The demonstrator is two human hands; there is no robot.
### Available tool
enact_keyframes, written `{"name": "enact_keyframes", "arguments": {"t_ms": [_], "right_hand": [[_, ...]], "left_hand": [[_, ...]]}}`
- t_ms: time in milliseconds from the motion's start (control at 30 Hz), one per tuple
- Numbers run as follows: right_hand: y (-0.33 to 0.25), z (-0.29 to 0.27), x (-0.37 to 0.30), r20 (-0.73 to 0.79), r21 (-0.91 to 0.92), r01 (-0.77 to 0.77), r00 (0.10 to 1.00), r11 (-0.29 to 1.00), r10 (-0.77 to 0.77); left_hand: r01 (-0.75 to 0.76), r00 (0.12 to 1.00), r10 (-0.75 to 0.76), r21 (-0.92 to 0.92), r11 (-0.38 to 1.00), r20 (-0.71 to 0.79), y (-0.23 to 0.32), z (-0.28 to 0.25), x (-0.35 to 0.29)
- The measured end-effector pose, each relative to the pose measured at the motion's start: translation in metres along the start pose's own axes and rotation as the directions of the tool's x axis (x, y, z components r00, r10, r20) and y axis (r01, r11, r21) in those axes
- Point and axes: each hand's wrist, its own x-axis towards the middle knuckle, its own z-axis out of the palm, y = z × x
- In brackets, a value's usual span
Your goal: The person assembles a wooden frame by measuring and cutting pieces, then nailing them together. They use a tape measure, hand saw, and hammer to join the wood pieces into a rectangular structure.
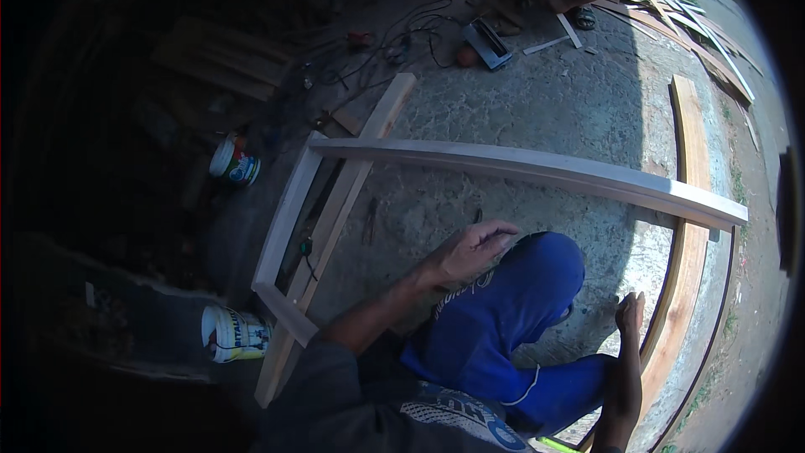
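Observation:
My left hand [478, 252] hovers beside my raised blue-clad knee, fingers loosely stretched and nothing seen in them. On the right, my right hand [631, 312] is closed near the long wooden beam [676, 319] on the sunlit floor; whether it holds anything small is hidden. A pale wooden frame [503, 161] lies ahead of me, its long rail running left to right. It rests across that right beam and a second beam [335, 210] on the left. The frame's shorter side piece [286, 222] runs toward me at the left.
Two paint buckets [226, 164] [239, 334] stand at the left. Cables [411, 33] and a power tool [486, 44] lie at the back. A co-worker's hand [558, 5] holds a thin strip beyond. Scrap strips [679, 17] are heaped far right.

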Motion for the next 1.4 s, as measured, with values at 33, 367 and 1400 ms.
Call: {"name": "enact_keyframes", "arguments": {"t_ms": [33, 367, 1400], "right_hand": [[0.022, 0.009, 0.007, 0.012, -0.462, 0.26, 0.958, 0.848, -0.286], [-0.084, -0.001, -0.042, 0.513, -0.503, -0.022, 0.797, 0.864, 0.319], [-0.06, 0.113, 0.001, 0.452, -0.494, 0.204, 0.891, 0.845, 0.049]], "left_hand": [[0.053, 0.994, -0.066, -0.142, 0.988, -0.089, -0.038, -0.016, -0.002], [0.622, 0.592, -0.735, -0.393, 0.677, -0.33, -0.345, 0.0, -0.226], [0.673, 0.678, -0.517, 0.157, 0.723, -0.523, -0.531, -0.123, -0.245]]}}
